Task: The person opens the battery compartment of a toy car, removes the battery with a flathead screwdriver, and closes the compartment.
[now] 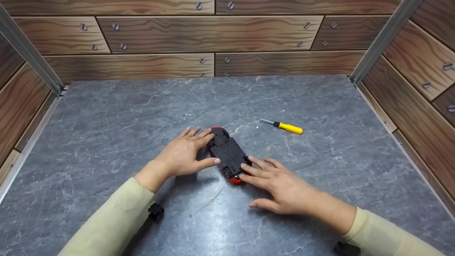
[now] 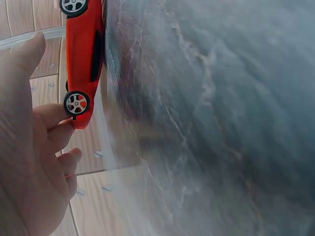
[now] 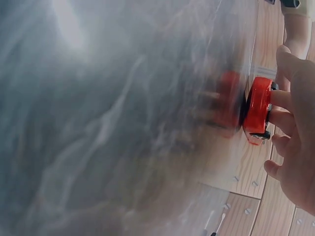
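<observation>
Hands (image 1: 183,153) touch a glossy, upturned toy car (image 1: 228,152), probably plastic.

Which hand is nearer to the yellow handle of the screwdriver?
Right. The right hand is on the person's side of the yellow handle, not touching it; the left hand is farther away, leftward, across the toy car.

The head camera looks forward and down from above the table (image 1: 124,106), well back, taking in the left hand (image 1: 183,153), the right hand (image 1: 279,181) and the far wall (image 1: 213,33). Each wrist camera sits low and near, its picture turned sideways, facing past its own hand along the tabletop. All three views share the car (image 1: 227,151); head and right wrist also share the left arm (image 3: 298,34).
</observation>
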A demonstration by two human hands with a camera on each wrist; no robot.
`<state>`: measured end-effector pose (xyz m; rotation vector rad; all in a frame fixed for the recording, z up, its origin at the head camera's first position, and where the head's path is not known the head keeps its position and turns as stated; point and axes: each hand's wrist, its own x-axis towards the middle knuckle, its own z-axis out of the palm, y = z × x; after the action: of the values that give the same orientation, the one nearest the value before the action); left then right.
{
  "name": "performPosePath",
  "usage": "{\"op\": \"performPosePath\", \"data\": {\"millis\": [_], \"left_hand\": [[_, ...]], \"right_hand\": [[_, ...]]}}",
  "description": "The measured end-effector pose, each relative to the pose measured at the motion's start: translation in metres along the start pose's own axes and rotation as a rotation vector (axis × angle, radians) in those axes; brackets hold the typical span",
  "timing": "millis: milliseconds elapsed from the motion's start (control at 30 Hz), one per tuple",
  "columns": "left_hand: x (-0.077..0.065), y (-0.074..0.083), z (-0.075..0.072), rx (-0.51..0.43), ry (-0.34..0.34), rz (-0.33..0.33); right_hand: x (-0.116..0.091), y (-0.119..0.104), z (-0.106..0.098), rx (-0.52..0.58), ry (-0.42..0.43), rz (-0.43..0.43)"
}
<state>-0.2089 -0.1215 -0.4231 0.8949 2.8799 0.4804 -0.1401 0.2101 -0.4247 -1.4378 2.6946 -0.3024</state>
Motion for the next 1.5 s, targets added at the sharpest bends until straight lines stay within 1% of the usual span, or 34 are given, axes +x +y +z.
{"op": "performPosePath", "data": {"millis": [100, 500, 633, 800, 933, 1067, 1167, 1300, 1367, 1500], "left_hand": [[0.003, 0.000, 0.001, -0.011, 0.002, -0.004], [0.013, 0.003, 0.003, -0.051, -0.015, -0.014], [0.014, 0.003, 0.002, -0.059, -0.017, -0.013], [0.014, 0.004, 0.002, -0.068, -0.013, -0.011], [0.014, 0.003, 0.004, -0.074, -0.001, 0.001], [0.011, 0.003, 0.007, -0.088, 0.031, 0.013], [0.006, 0.004, 0.009, -0.112, 0.079, 0.015], [-0.004, 0.006, 0.012, -0.150, 0.129, -0.008], [-0.009, 0.008, 0.013, -0.174, 0.149, -0.030], [-0.016, 0.013, 0.016, -0.241, 0.223, -0.052]], "right_hand": [[0.002, -0.004, 0.001, -0.006, 0.012, -0.021], [0.005, -0.012, 0.005, 0.020, 0.002, -0.057], [0.007, -0.014, 0.005, 0.030, -0.011, -0.056], [0.007, -0.015, 0.005, 0.021, -0.004, -0.060], [0.007, -0.015, 0.005, 0.037, 0.004, -0.051], [0.007, -0.015, 0.003, 0.059, 0.018, -0.050], [0.008, -0.014, 0.000, 0.065, 0.049, -0.056], [0.010, -0.013, -0.005, 0.076, 0.124, -0.038], [0.013, -0.011, -0.008, 0.093, 0.177, -0.009], [0.025, -0.002, -0.015, 0.157, 0.309, 0.071]]}}
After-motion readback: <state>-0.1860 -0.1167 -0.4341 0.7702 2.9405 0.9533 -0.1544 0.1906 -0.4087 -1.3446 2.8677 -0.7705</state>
